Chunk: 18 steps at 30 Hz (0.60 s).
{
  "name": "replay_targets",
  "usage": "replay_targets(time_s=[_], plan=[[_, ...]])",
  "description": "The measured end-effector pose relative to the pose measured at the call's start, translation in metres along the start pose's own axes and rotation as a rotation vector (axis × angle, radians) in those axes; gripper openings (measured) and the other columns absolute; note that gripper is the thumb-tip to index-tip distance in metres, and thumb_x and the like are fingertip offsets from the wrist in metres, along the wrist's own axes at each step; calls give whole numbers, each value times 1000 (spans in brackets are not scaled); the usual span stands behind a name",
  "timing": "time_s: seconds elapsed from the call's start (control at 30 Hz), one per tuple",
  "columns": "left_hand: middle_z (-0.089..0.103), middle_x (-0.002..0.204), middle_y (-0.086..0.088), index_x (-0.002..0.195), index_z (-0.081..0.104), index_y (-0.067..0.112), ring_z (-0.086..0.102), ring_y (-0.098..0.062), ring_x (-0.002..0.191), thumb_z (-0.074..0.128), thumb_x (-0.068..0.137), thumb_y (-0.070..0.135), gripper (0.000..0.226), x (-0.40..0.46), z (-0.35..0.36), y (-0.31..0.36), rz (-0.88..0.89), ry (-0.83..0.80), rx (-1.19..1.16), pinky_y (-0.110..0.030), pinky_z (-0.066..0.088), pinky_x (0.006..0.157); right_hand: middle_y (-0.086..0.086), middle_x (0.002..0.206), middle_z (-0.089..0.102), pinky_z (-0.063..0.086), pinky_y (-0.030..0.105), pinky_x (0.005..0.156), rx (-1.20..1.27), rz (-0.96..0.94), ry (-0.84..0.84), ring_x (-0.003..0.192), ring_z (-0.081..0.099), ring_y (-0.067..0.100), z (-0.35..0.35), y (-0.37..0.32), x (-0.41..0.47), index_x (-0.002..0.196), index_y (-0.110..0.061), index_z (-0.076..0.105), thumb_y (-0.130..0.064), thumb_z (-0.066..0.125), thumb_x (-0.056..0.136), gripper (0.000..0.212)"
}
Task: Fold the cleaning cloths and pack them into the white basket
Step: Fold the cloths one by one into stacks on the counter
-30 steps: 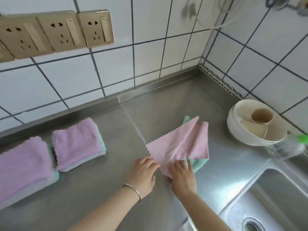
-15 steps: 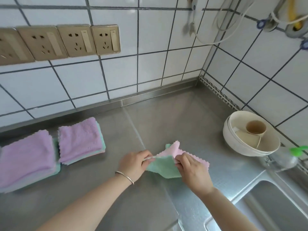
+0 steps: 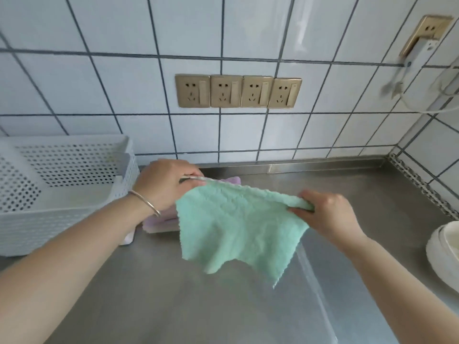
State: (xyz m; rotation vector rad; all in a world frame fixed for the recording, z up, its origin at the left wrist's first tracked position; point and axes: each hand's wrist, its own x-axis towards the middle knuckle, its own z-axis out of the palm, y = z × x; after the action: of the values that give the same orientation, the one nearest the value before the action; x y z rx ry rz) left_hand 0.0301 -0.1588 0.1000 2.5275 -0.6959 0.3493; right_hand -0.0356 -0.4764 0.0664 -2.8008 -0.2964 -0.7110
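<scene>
A green cleaning cloth (image 3: pixel 238 229) with a pink back hangs spread in the air above the steel counter. My left hand (image 3: pixel 164 184) pinches its upper left corner and my right hand (image 3: pixel 327 214) pinches its upper right corner. Behind the cloth and my left wrist lie folded pink cloths (image 3: pixel 161 223) on the counter, mostly hidden. The white perforated basket (image 3: pixel 62 214) stands at the left against the tiled wall, and nothing shows inside it.
The steel counter (image 3: pixel 347 184) runs to a tiled corner at the right. A white bowl (image 3: pixel 444 252) sits at the right edge. Four wall sockets (image 3: pixel 238 91) are mounted above the counter, and a cord (image 3: pixel 422 105) hangs at the upper right.
Both hands lifted the cloth off the counter and spread it, green side toward me. My view swung left, bringing the white basket in and pushing the bowl to the edge.
</scene>
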Motion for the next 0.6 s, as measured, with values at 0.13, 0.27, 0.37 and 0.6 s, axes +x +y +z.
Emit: replay_targets(time_s=[0.13,0.27,0.37,0.6], plan=[[66,76,34,89,70,32,64,3,85,47,71,58,39,-42,-47,-19,-111,47,-145,-16,48,78,-13,54,48,34,14,49,277,138,-56,48,48,7,-12,-36,13,65,-14,61,-14,81,68,20],[70,88,26,86,61,60,66,3,80,41,75,56,23,-119,-49,-31,-226,-154,-263,-13,48,74,-10,67,67,37,3,54,554,240,-231,60,55,-10,-3,-50,-14,56,-42,62,-7,81,65,41],[65,86,36,86,50,71,63,7,82,39,83,55,20,-171,-21,-35,-300,-434,-236,-14,46,75,-42,78,63,43,0,66,609,335,-500,75,62,-17,25,-52,-55,67,-53,65,-2,77,71,53],[49,110,40,116,54,47,52,-1,118,40,97,18,38,-261,74,-46,-536,-764,-291,-4,31,89,-37,62,56,35,10,54,325,413,-982,60,54,-2,91,-46,-157,58,-59,52,-9,67,76,56]])
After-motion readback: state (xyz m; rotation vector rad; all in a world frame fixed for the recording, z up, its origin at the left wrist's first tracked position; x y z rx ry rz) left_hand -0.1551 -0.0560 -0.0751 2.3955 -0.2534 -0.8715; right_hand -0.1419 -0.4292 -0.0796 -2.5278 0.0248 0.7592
